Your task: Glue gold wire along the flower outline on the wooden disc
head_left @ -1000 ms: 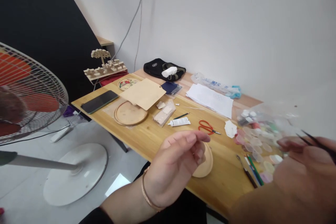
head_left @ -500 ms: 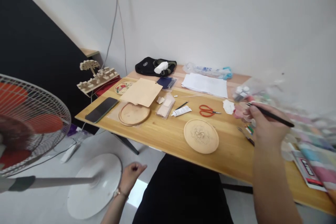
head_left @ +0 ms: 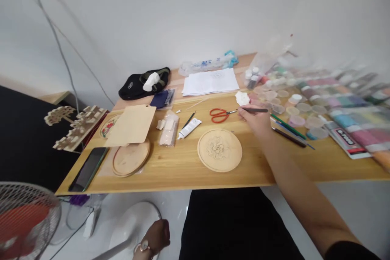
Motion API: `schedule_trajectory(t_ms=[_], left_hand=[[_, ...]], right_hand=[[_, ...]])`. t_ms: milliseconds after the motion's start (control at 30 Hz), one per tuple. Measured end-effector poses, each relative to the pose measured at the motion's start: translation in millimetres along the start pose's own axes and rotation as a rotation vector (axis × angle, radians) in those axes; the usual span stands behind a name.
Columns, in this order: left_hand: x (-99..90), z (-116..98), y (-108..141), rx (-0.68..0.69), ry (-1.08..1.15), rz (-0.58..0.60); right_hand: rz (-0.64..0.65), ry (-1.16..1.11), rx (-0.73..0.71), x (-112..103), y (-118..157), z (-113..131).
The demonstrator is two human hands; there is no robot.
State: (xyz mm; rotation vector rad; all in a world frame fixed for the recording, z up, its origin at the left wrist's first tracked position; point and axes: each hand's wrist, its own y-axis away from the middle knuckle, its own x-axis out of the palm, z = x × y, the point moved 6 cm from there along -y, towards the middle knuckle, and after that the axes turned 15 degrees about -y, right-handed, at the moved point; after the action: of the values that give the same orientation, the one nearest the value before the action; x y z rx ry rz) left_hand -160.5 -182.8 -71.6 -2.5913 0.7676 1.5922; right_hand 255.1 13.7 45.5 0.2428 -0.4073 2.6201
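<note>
My right hand (head_left: 256, 121) is closed on dark tweezers (head_left: 255, 110), held nearly level over the right half of the table, close to a crumpled white tissue (head_left: 242, 98). Just left of it lie red-handled scissors (head_left: 219, 115). A round wooden disc (head_left: 219, 150) with a flower drawn in dark lines rests near the front edge. My left hand (head_left: 159, 235), a watch on its wrist, hangs below the table edge with fingers curled in; nothing shows in it.
Small plastic cups (head_left: 304, 107), brushes (head_left: 291, 126) and blurred packs of coloured material (head_left: 350, 118) crowd the right side. White papers (head_left: 210, 82) and a black bag (head_left: 143, 83) lie at the back. Leftward are a phone (head_left: 89, 169), a glue tube (head_left: 189, 128) and a fan (head_left: 24, 219).
My right hand with the tweezers has moved left from above the cups to beside the tissue. My left hand has curled more closed. The view has swung to the right.
</note>
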Motion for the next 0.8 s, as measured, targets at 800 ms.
schedule_trajectory(t_ms=[800], left_hand=[[-97.0, -163.2, -251.7, 0.739, -0.223, -0.350]], right_hand=[[0.338, 0.131, 0.076, 27.2, 21.1, -9.6]])
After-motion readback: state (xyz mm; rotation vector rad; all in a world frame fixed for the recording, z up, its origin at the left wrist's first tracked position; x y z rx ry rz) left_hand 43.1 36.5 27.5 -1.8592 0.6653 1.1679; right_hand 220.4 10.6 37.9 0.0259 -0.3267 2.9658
